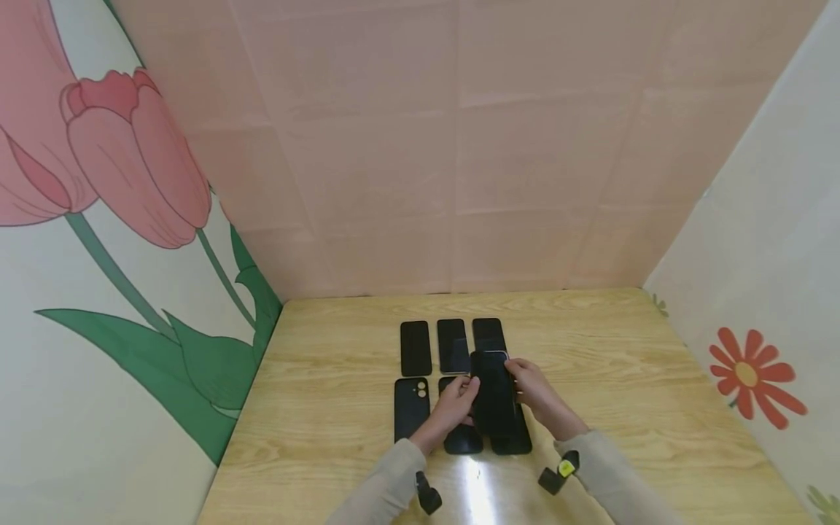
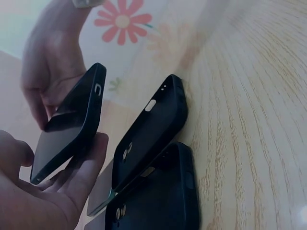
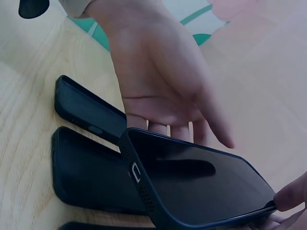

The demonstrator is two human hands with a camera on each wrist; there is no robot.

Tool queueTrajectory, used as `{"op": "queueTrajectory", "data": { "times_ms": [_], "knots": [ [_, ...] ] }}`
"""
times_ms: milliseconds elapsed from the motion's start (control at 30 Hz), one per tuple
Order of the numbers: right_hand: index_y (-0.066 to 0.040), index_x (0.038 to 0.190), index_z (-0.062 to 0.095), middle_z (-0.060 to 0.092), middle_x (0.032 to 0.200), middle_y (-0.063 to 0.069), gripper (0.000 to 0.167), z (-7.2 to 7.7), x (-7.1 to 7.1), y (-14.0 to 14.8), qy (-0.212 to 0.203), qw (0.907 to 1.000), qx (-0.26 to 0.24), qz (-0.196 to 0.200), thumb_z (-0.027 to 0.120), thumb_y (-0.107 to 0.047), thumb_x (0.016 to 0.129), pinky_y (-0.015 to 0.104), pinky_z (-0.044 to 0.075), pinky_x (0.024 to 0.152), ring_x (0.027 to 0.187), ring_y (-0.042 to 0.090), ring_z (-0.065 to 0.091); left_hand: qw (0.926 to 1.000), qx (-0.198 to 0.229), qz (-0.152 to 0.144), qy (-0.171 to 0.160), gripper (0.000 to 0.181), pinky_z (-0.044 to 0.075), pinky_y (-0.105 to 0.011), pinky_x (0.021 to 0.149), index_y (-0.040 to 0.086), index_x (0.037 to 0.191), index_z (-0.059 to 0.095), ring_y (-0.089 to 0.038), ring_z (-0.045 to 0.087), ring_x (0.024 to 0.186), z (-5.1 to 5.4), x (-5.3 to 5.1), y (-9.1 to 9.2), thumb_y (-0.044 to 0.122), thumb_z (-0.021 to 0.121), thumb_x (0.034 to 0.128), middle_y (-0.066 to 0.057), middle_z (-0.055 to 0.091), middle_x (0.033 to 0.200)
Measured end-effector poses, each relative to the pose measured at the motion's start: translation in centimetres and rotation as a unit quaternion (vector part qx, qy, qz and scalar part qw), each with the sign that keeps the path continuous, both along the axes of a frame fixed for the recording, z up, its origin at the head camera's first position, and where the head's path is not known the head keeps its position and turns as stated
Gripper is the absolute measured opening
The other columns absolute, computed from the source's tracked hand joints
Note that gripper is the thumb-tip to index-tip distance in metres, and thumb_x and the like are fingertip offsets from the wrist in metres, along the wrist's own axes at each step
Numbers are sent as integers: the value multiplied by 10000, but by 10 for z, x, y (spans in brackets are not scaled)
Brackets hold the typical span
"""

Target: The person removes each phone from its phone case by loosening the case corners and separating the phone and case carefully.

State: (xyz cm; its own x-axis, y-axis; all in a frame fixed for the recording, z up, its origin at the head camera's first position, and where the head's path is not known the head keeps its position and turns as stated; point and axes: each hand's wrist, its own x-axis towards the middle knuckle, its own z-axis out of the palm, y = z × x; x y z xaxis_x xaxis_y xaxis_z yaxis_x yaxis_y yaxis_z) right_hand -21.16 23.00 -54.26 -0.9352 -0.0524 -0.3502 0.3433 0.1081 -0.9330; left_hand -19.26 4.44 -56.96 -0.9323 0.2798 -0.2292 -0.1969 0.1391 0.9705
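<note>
A black smartphone in a black case (image 1: 494,397) is held above the table, screen up and tilted. My left hand (image 1: 453,408) grips its left side, the fingers underneath and the thumb near the edge in the left wrist view. At its far right corner, my right hand (image 1: 534,390) pinches the phone, with thumb and fingertips at that corner in the right wrist view (image 3: 291,197). The case wraps the phone's rim, and the charging-port cutout shows at the near end. Under the hands lie black phone cases, one (image 1: 463,440) partly hidden by the left hand and another (image 1: 515,443) behind the phone.
A third case (image 1: 410,408) with camera holes lies at the left of the front row. Behind stand three dark phones in a row: left (image 1: 416,348), middle (image 1: 453,346) and right (image 1: 488,333). The wooden table (image 1: 328,379) meets a pink back wall (image 1: 394,182).
</note>
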Motion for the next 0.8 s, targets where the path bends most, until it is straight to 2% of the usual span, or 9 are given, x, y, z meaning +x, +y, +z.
{"op": "queueTrajectory", "data": {
  "times_ms": [200,367,533,633,800],
  "knots": [
    [144,1335,414,565,1183,239,425,-5,0,-4,80,9998,-157,43,353,-189,1078,453,509,842,965,249,605,9999,-96,-25,41,355,577,-376,619,23,1166,579,-213,696,739,0,1,-1,346,484,1054,-50,688,889],
    [145,1331,409,546,1212,258,427,-4,1,-4,75,9997,-201,106,356,-197,1080,493,502,874,1006,287,604,9999,68,-72,67,332,576,-367,618,11,1159,572,-220,704,723,3,4,-3,315,489,1056,-63,705,878],
    [152,1314,427,590,1147,218,405,-5,1,-5,152,9990,-381,153,359,-172,1081,467,520,836,943,251,625,9995,201,-104,234,328,572,-345,585,-6,1126,557,-180,698,679,3,4,-4,307,489,1057,-53,701,842],
    [148,1316,450,617,1131,185,400,-7,0,-6,227,9984,-481,183,363,-167,1084,459,527,831,947,238,630,9994,264,45,235,300,565,-343,562,-13,1118,563,-196,693,676,2,4,-4,275,507,1051,-75,697,839],
    [150,1346,456,623,1192,201,427,-9,-1,-5,359,9972,-557,341,353,-176,1090,481,514,886,1026,252,629,9986,228,331,339,268,552,-370,523,-28,1125,577,-222,673,673,0,1,-3,224,537,1039,-114,697,852]
  ]
}}
